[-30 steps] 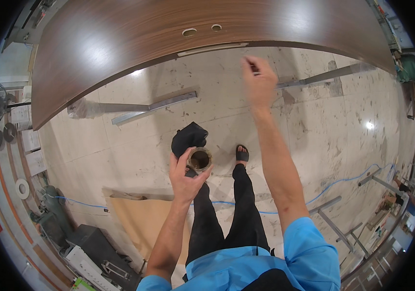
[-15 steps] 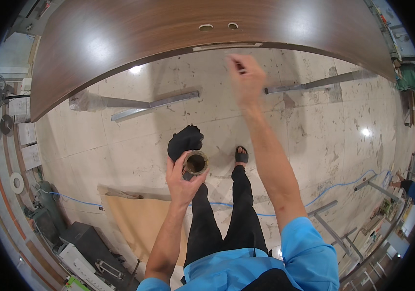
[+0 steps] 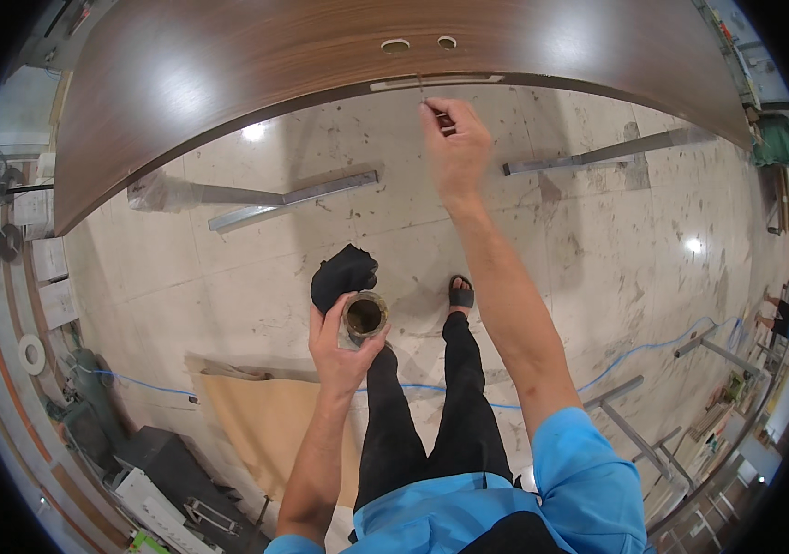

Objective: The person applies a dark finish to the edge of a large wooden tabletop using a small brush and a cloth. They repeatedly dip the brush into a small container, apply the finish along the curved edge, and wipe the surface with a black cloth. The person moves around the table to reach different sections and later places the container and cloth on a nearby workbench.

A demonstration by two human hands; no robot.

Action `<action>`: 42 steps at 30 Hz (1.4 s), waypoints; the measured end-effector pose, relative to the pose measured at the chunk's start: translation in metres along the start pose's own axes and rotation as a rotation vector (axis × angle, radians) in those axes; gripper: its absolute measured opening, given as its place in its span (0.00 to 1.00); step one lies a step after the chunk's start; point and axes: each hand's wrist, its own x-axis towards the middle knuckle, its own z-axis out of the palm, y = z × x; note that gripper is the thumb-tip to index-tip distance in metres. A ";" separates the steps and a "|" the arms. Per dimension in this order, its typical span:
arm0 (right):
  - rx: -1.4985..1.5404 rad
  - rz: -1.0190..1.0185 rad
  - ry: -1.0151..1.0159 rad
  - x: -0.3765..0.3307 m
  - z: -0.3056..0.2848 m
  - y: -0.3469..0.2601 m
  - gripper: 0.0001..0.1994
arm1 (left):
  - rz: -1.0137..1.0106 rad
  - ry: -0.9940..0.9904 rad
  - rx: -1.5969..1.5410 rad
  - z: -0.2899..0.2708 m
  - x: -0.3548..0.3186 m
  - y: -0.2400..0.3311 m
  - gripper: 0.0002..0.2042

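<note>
My left hand (image 3: 339, 355) is wrapped round a small open-topped cup (image 3: 364, 315) with a dark inside and a dirty rim. A crumpled black cloth (image 3: 344, 275) shows just beyond its fingers; whether they grip it too I cannot tell. Stretched far forward, my right hand (image 3: 459, 138) is closed in a pinch on a thin stick-like tool (image 3: 421, 90). The tool's tip reaches the pale recessed strip (image 3: 468, 81) in the near edge of a dark brown wooden tabletop (image 3: 274, 65); its end is too small to make out.
Two holes pierce the tabletop, one an oval cutout (image 3: 395, 45). Metal legs (image 3: 293, 198) stand below it. A blue hose (image 3: 634, 351) crosses the floor behind my feet. Brown sheeting (image 3: 274, 415) lies at the left, near a black case (image 3: 173, 471). Metal frames (image 3: 625, 415) stand at the right.
My right hand has moved slightly forward and left, bringing the thin tool to the tabletop's edge. My left hand, with the cup, has shifted a little to the left.
</note>
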 end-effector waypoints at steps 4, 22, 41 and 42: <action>-0.120 0.077 0.138 0.003 -0.014 -0.004 0.04 | 0.036 0.001 0.004 -0.004 0.001 0.000 0.32; -0.011 0.068 -0.148 0.007 -0.028 -0.030 0.06 | 0.034 -0.017 -0.012 0.001 0.007 0.006 0.32; -0.061 0.131 0.042 0.024 -0.066 -0.013 0.08 | 0.047 0.000 -0.055 0.011 0.009 0.013 0.31; -0.073 0.163 0.088 0.024 -0.067 -0.014 0.07 | 0.044 0.000 -0.059 0.012 0.009 0.014 0.31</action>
